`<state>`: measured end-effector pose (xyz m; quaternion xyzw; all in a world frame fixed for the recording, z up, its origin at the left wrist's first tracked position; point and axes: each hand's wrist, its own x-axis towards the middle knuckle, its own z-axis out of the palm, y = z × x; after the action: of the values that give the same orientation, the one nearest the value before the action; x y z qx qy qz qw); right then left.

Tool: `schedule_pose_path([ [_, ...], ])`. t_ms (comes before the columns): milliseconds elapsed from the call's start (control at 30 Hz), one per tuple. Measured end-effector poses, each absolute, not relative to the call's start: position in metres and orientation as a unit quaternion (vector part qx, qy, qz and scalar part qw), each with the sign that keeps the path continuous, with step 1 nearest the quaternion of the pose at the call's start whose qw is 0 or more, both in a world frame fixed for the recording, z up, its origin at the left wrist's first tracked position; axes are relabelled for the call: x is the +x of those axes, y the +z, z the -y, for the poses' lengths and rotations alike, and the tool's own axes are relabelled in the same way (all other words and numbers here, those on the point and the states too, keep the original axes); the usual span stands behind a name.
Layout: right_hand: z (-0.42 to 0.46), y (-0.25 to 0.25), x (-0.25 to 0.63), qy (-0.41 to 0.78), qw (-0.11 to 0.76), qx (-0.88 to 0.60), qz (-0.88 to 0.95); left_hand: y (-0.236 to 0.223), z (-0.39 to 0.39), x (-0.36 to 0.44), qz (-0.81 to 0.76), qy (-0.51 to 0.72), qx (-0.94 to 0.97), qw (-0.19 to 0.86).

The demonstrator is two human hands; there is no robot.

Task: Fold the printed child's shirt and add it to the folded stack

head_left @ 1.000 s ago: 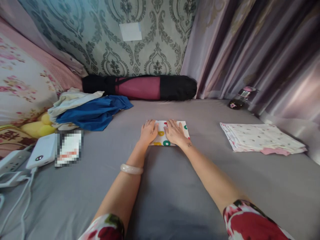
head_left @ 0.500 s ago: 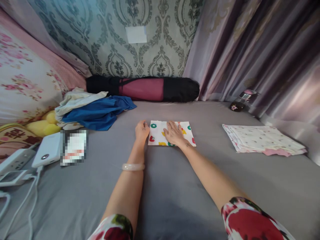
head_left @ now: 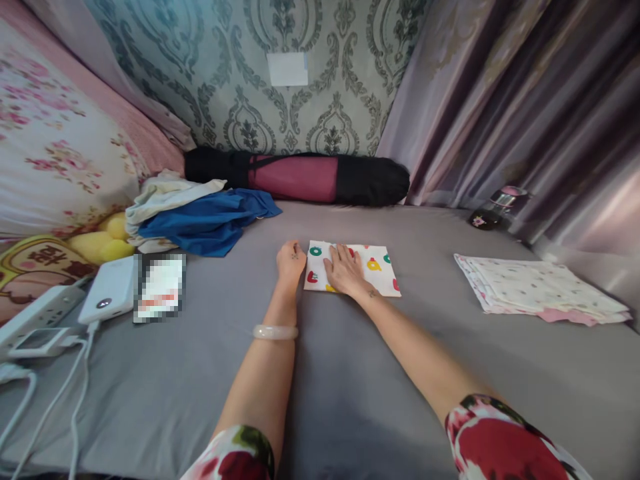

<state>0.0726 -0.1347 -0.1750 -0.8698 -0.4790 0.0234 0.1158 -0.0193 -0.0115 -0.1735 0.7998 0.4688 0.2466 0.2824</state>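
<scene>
A folded white cloth [head_left: 385,280] with coloured letters and shapes lies flat on the grey bed sheet in front of me. My right hand [head_left: 346,270] presses on its middle-left part, palm down, fingers stretched and a little apart. Just beyond the cloth's left edge, my left hand [head_left: 291,260] rests on the sheet with curled fingers. Whether that hand touches the edge or has anything inside it is hidden. A pale bangle [head_left: 275,332] circles my left forearm.
Folded pale printed fabric [head_left: 540,287] lies at the right, below a dark bottle [head_left: 493,210]. Blue clothing [head_left: 200,220], a white power bank [head_left: 110,290] and a power strip [head_left: 45,310] with cables are at the left. A long black-and-maroon bag [head_left: 295,177] lies against the wall.
My right hand has slid slightly left across the cloth, uncovering more of the print on its right. The left hand stays curled by the edge. The view has turned slightly left.
</scene>
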Motion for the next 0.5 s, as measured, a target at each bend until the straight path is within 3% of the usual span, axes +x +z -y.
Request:
schedule_pose_path([
  [500,0.1335,-0.1702,0.0697,0.037,0.096,-0.874,0.475,-0.1713,0.0103,-0.0217,-0.476,0.252,0.788,0.299],
])
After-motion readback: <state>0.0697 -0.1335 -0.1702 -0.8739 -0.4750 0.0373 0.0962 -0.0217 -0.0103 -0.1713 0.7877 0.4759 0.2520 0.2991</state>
